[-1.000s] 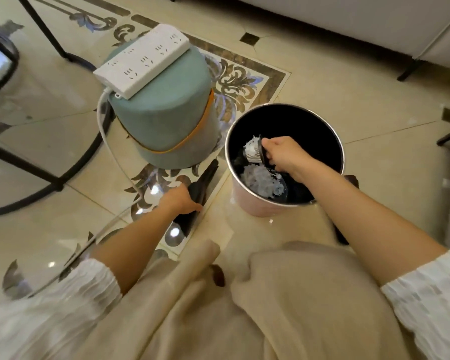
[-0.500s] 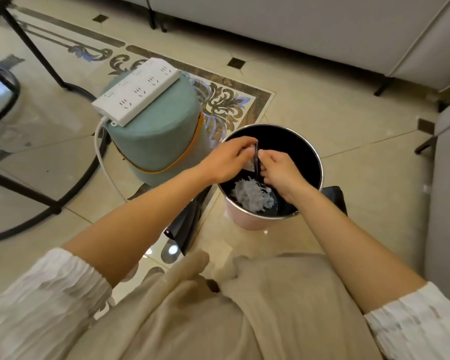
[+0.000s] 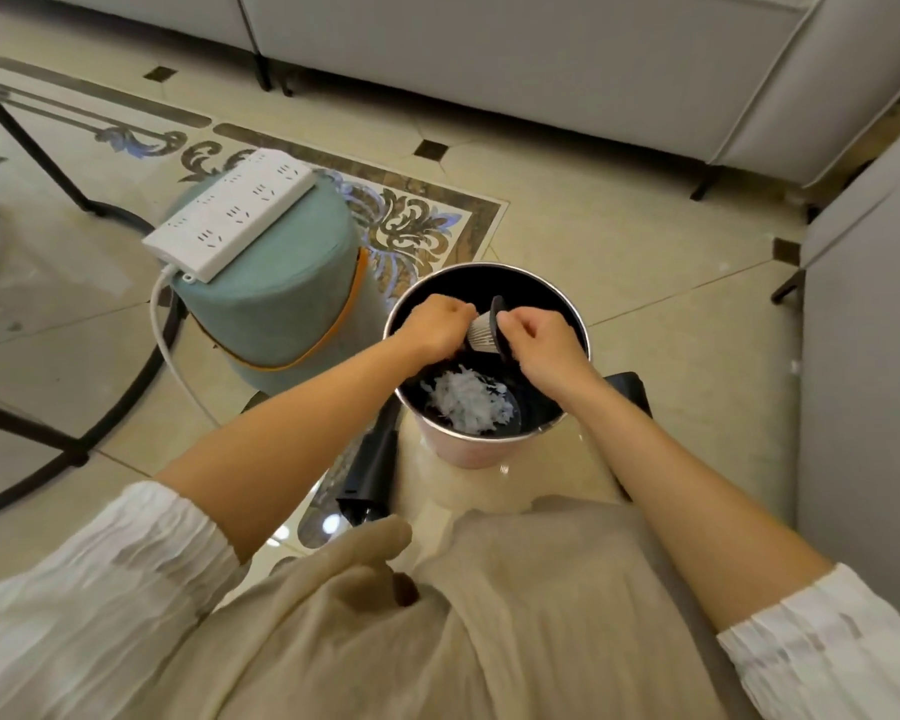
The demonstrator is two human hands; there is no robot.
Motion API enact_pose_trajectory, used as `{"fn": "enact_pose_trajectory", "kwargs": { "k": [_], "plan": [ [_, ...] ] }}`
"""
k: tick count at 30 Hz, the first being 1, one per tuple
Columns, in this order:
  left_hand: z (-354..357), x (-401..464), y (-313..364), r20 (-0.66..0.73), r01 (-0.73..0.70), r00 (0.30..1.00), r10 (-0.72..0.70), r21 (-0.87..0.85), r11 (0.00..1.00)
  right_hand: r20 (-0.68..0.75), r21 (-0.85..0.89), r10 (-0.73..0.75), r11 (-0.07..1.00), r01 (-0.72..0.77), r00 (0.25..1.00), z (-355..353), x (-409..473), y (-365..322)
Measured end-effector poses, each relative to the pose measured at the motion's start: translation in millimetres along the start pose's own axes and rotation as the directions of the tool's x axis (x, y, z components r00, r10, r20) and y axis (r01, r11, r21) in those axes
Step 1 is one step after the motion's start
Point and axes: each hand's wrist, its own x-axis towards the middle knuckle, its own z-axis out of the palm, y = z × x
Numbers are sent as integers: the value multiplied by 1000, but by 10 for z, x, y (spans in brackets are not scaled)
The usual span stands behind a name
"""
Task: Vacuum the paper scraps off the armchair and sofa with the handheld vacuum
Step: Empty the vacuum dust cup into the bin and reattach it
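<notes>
Together, the left hand [image 3: 437, 324] and right hand [image 3: 539, 345] grip a pleated filter [image 3: 481, 332] over a bin [image 3: 468, 449] on tiled floor [image 3: 619, 241], near a sofa [image 3: 489, 59].

Both hands hold a pleated filter [image 3: 481, 332] over the bin [image 3: 489, 449]. The left hand [image 3: 437, 324] pinches its pleats; the right hand [image 3: 539, 350] grips its dark rim. Paper scraps [image 3: 468, 400] lie below.

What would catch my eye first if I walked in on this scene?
Probably the two hands meeting over the round bin mid-floor: the left hand and right hand both hold a small pleated filter above a heap of white paper scraps inside. Left of it, a white power strip lies on a teal stool.
</notes>
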Motion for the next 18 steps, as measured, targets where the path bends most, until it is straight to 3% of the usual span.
{"fn": "enact_pose_trajectory", "kwargs": {
  "k": [2,4,6,8,11,15,18],
  "plan": [
    [-2,-7,10,-75,-92,994,83,-132,987,4,18,29,999,-29,1000,-7,-5,67],
    [16,-23,9,42,-71,996,85,-265,962,-12,98,57,994,-55,998,-5,2,98],
    [62,-59,6,161,75,986,-37,-240,968,-32,155,69,986,-63,997,-6,7,59],
    [101,-60,-8,125,138,986,-111,-230,963,-38,167,84,983,-76,996,-6,19,45],
    [115,-25,-14,72,-33,996,61,-341,939,-6,230,150,962,-145,989,-20,31,60],
    [95,-38,-62,297,59,953,54,-357,932,-15,440,220,878,-191,975,-82,46,16],
    [81,-1,-98,217,8,973,77,-368,930,-20,506,276,832,-228,961,-141,81,47]
  ]
}}
